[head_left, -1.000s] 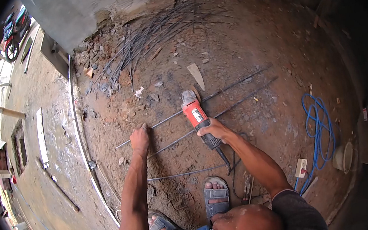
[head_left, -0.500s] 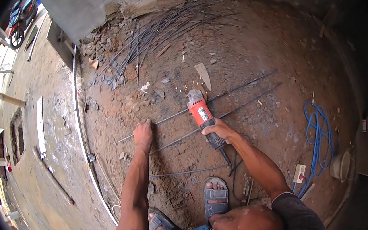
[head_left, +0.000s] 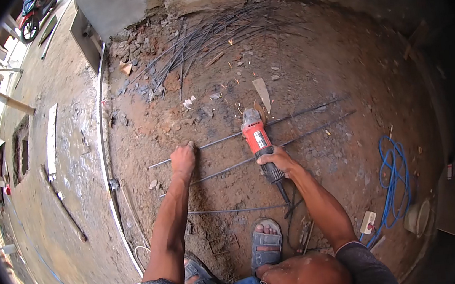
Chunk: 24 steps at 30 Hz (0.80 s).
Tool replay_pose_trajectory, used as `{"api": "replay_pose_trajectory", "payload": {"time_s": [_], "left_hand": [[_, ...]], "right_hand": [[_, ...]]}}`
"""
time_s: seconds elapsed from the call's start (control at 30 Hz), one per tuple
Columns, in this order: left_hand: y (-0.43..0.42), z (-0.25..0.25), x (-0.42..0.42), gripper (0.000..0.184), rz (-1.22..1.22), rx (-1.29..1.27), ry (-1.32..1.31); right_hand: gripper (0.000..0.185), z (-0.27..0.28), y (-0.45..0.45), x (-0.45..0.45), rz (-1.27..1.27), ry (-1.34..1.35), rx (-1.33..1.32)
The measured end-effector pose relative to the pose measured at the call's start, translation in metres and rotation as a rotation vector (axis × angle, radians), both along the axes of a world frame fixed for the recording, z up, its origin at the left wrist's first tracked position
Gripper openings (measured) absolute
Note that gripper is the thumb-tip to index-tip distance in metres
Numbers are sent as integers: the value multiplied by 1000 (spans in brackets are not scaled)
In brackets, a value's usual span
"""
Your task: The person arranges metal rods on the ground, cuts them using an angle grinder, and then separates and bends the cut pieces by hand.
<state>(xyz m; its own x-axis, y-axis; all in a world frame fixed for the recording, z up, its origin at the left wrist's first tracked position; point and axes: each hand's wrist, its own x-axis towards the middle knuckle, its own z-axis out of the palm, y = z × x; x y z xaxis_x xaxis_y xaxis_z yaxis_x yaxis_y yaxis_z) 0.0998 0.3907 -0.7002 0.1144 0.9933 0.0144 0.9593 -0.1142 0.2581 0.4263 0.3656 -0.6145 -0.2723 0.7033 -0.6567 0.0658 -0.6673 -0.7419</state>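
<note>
My right hand is closed around the black body of a red angle grinder. The grinder's head is at a thin steel bar lying across the dirt, and sparks fly up from it. The disc itself is mostly hidden behind the head. To the left, my left hand has its fingers closed on the same bar near its left end. A second bar runs roughly parallel, nearer to me and passing under the grinder. Closer to my feet lies a third bar.
A heap of thin steel rods lies by the wall. Beyond the grinder is a flat pointed piece. A blue cable and a socket block lie at right, near a bucket. A long pale strip borders the left.
The whole view has shifted slightly, moving most things a little to the right. Sparks now spread farther up towards the rod heap. Both hands keep their holds.
</note>
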Motion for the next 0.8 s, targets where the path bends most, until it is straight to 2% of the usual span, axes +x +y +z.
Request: {"api": "replay_pose_trajectory", "payload": {"time_s": [0.27, 0.57, 0.8], "left_hand": [[-1, -3, 0, 12, -10, 90, -57], [0, -7, -1, 12, 21, -23, 17], [0, -6, 0, 10, 35, 23, -58]], "right_hand": [[33, 2, -7, 3, -6, -5, -17], [32, -3, -3, 0, -12, -28, 4], [31, 8, -5, 2, 14, -30, -25]]}}
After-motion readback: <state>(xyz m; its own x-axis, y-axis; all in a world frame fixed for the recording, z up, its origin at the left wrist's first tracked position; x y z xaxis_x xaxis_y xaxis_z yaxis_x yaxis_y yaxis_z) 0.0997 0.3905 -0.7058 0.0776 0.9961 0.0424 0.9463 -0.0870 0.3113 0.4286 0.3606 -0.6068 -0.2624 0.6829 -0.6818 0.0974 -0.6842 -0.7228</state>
